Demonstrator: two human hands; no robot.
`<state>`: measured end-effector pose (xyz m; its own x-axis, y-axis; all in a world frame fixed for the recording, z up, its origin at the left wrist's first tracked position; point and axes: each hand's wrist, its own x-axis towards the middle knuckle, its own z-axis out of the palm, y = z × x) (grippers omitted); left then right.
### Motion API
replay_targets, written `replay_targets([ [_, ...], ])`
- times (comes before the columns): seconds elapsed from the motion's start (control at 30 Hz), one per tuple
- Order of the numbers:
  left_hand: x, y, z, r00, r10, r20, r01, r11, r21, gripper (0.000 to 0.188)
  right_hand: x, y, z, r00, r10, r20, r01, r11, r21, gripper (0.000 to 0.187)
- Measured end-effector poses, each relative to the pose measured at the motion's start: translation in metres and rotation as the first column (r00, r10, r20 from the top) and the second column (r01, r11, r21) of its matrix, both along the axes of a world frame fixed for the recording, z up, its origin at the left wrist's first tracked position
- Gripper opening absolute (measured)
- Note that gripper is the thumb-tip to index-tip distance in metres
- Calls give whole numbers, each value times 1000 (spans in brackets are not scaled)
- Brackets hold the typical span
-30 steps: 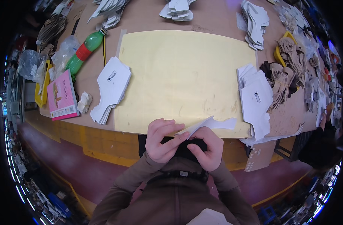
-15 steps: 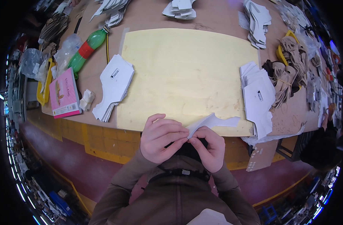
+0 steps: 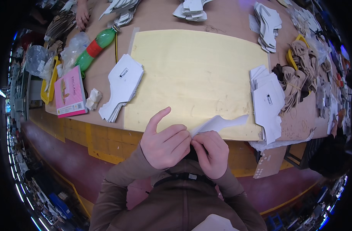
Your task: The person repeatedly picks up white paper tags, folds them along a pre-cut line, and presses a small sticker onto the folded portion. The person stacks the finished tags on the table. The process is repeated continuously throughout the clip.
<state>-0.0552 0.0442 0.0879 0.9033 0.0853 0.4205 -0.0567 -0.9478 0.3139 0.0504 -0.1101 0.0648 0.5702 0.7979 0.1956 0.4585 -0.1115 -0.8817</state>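
Note:
A white, curved cut piece (image 3: pixel 218 122), thin as paper or leather, slants over the near edge of the yellow sheet (image 3: pixel 195 73). At its near left end my right hand (image 3: pixel 212 152) pinches it between thumb and curled fingers. My left hand (image 3: pixel 164 144) is closed at that same end, its index finger raised and the others bent. The left fingertips meet the piece beside the right ones; the exact grip is partly hidden. On either side of the sheet lie a left stack of white cut pieces (image 3: pixel 124 82) and a right stack (image 3: pixel 266 104).
Left on the table are a green bottle (image 3: pixel 97 47), a pink book (image 3: pixel 71 92), a crumpled white lump (image 3: pixel 93 99) and a yellow tray (image 3: pixel 49 86). Bundled beige pieces (image 3: pixel 295 82) lie at the right. Another person's hand (image 3: pixel 82 17) rests at the far left.
My left fingers have curled in and its index finger has lifted. My right hand keeps its pinch on the piece. Another person's hand has come further into view at the far left.

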Motion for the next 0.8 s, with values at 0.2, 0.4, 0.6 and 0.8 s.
replay_targets([
  [0.2, 0, 1, -7, 997, 36, -69, -58, 941, -334, 11, 0, -2, 0, 984, 9, -176, -7, 1000, 11, 8],
  [0.4, -8, 7, -9, 989, 11, -147, -101, 775, -623, 11, 3, -2, 2, 979, -12, -204, 10, 1000, -10, 6],
  [0.6, -9, 8, -4, 981, -5, -194, -116, 785, -608, 11, 2, -3, 1, 999, 18, -47, -18, 1000, 1, 11],
  [0.8, -8, 7, 0, 979, -2, -203, -86, 903, -422, 12, -4, -3, -5, 995, 29, 100, -29, 1000, 2, 21],
])
